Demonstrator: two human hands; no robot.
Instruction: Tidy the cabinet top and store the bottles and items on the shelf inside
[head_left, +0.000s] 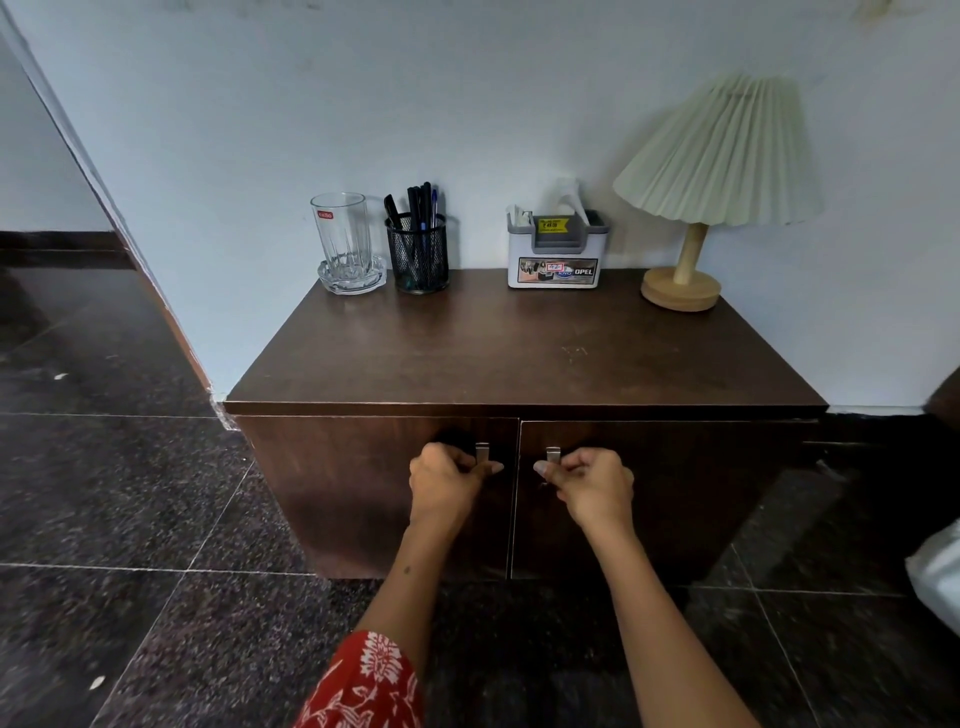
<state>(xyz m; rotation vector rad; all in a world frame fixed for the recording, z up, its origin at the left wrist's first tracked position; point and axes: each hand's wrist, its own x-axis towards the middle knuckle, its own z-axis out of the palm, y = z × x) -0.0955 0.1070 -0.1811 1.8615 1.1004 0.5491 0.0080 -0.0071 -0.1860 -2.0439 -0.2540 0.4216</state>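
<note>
Standing right behind them here: both doors of the cabinet (524, 358) are shut, the left hand (447, 486) has its fingers curled round the left door handle (482, 452) and the right hand (592, 488) is hooked the same way on the right door handle (552, 454), so my guess is they're at the doors either to open up or having just closed them, can't say which. No bottles anywhere on top that I can see, so those are either inside already or somewhere out of sight. What's on top sits along the back edge by the wall: a drinking glass (340, 234) standing in a glass dish (352, 278), a mesh pen holder (417, 254) just beside it, a white organiser box (557, 254) near the middle, and a pleated lamp (719, 176) at the right end. What could go wrong, imo: yank both doors hard and the whole thing jolts, and that glass perched in the dish is the first thing I'd expect to rattle or tip. The lamp looks top-heavy too, big shade on a skinny stem. Also the person is close in, so the doors could swing into their knees. The top itself is dark wood laminate, a bit scuffed, floor is dark speckled stone tile, pale wall behind, doorway off to the left.
</note>
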